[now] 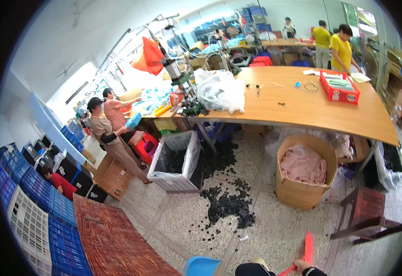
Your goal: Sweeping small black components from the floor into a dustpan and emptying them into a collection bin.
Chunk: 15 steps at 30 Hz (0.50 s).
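At the lower edge my right hand (pixel 301 265), in a dark sleeve, is closed round a long red plastic handle (pixel 308 248). Its wider part rises above my fist, and its lower end runs out of the picture, so I cannot tell the whole tool. My left hand is not in view. To the left, a blue plastic thing shaped like a dustpan (pixel 202 266) is cut off by the lower edge. Ahead on the speckled floor lies a spread heap of small round black pieces (pixel 228 204), apart from my hand. A white scrap (pixel 243 238) lies near it.
A grey bin (pixel 175 181) with a clear liner stands left of the heap. A cardboard drum (pixel 302 198) of pink pieces and a wooden chair (pixel 364 209) are right. Beyond is a long table (pixel 274 103). Crates (pixel 63 234) and a reddish board (pixel 113 239) line the left; several people work around.
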Each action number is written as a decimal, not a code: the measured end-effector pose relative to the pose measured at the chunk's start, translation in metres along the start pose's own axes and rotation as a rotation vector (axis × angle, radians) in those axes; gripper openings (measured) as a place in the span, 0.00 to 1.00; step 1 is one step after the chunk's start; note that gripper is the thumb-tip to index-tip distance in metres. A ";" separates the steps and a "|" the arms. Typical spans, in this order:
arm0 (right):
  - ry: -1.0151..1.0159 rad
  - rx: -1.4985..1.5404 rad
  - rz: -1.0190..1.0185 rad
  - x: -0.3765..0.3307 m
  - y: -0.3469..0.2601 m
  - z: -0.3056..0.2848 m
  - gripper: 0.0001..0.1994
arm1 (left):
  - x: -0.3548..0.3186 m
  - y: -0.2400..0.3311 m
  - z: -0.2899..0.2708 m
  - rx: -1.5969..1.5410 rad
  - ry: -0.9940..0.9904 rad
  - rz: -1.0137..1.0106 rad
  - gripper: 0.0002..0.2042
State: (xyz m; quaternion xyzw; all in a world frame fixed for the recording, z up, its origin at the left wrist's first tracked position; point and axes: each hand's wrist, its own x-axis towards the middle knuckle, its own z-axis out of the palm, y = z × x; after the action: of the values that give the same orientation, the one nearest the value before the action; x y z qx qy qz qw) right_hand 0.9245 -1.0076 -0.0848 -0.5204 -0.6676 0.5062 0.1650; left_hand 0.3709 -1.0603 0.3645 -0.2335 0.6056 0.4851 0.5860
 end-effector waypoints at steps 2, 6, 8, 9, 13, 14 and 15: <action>-0.150 -0.268 0.005 0.051 -0.169 -0.052 0.03 | -0.010 0.018 -0.001 -0.035 0.032 0.072 0.09; -0.120 -0.203 -0.213 0.137 -0.233 -0.057 0.07 | -0.005 0.063 0.036 0.008 0.031 0.166 0.07; -0.074 -0.181 -0.214 0.170 -0.231 -0.047 0.08 | -0.007 0.077 0.054 0.025 0.021 0.220 0.06; -0.110 0.199 -0.039 0.193 -0.229 -0.038 0.07 | -0.007 0.083 0.062 0.024 0.017 0.257 0.06; 0.011 0.075 -0.396 0.281 -0.253 -0.022 0.03 | 0.070 0.118 0.009 -0.506 -0.346 -0.008 0.05; -0.084 0.171 -0.322 0.300 -0.295 -0.035 0.02 | 0.132 0.131 -0.073 -0.808 -0.549 -0.424 0.05; -0.098 0.100 -0.394 0.312 -0.322 -0.057 0.02 | 0.144 0.133 -0.068 -0.988 -0.352 -0.330 0.09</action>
State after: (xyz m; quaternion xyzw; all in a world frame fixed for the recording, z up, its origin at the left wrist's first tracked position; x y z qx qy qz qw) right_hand 0.6708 -0.6924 0.1174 -0.3456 -0.7378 0.5214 0.2538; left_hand 0.1955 -1.0221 0.2604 -0.4880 0.1542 0.6451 0.5674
